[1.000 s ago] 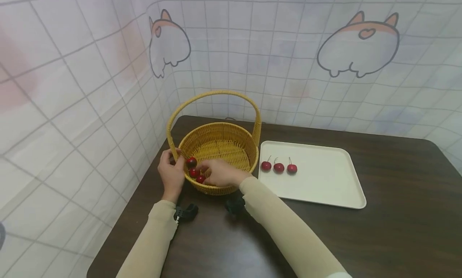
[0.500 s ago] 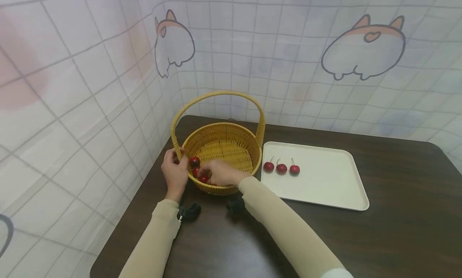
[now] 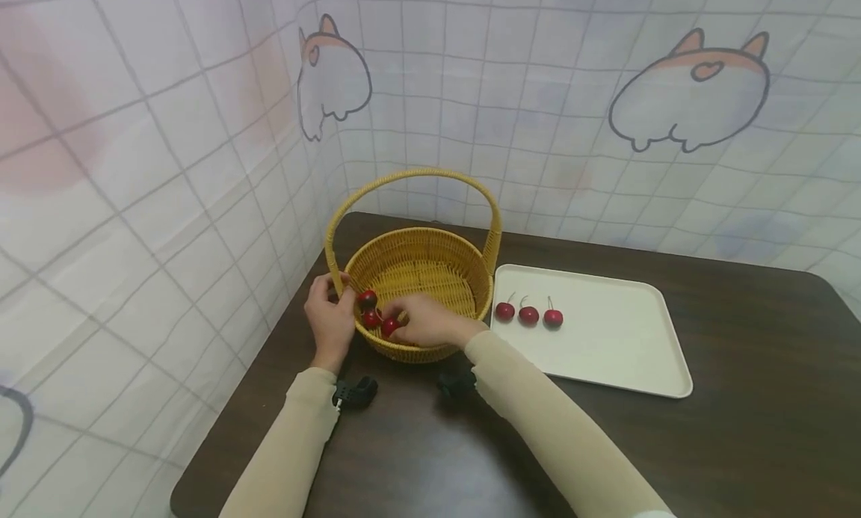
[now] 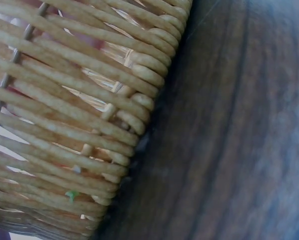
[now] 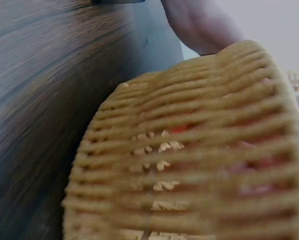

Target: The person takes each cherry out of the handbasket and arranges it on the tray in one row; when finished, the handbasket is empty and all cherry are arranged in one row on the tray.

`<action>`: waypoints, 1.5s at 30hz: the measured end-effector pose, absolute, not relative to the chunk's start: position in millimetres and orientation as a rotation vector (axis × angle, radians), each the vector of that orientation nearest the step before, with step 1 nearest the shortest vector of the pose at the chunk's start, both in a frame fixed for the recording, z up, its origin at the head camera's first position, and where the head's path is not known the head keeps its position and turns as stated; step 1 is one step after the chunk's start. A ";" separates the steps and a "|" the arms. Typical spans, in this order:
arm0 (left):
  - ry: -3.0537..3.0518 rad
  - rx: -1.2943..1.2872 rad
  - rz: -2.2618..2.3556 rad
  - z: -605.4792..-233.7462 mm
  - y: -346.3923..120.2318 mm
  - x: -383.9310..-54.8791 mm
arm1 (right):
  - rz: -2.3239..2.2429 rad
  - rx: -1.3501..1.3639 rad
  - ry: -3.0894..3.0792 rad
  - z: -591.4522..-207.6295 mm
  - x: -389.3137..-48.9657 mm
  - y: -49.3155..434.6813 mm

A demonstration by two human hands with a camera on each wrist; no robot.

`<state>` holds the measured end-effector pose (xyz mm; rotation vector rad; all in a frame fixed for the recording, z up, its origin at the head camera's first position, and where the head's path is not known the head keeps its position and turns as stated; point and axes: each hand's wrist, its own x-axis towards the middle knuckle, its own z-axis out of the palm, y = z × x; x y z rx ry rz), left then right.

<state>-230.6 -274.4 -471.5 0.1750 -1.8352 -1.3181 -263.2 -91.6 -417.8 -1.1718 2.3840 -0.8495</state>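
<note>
A yellow woven basket with a tall arched handle stands on the table. My left hand grips its left rim where the handle joins. Inside the basket, my right hand pinches a red cherry at its fingertips, low near the front left wall. Two more cherries lie close by: a dark one against the left wall and a red one just below it. Basket weave fills much of the left wrist view. In the right wrist view, the basket wall largely hides the right hand.
Right of the basket lies a white rectangular tray. Three stemmed cherries sit in a row at its left side, the middle one among them. The dark wooden table meets a grid-patterned cloth wall behind and at left.
My right hand has shifted slightly right and up in the basket, and the cherry at its fingertips moved with it. The left hand keeps its grip; the whole head view has drifted a little.
</note>
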 end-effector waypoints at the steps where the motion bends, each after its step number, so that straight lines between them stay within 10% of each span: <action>1: -1.832 0.176 -1.317 -471.1 -274.7 -230.1 | -0.895 -1.148 2.397 -416.5 -262.3 -88.5; 45: -1.849 0.210 -1.314 -475.7 -271.0 -232.6 | -1.844 -0.678 2.518 -444.2 -235.7 62.1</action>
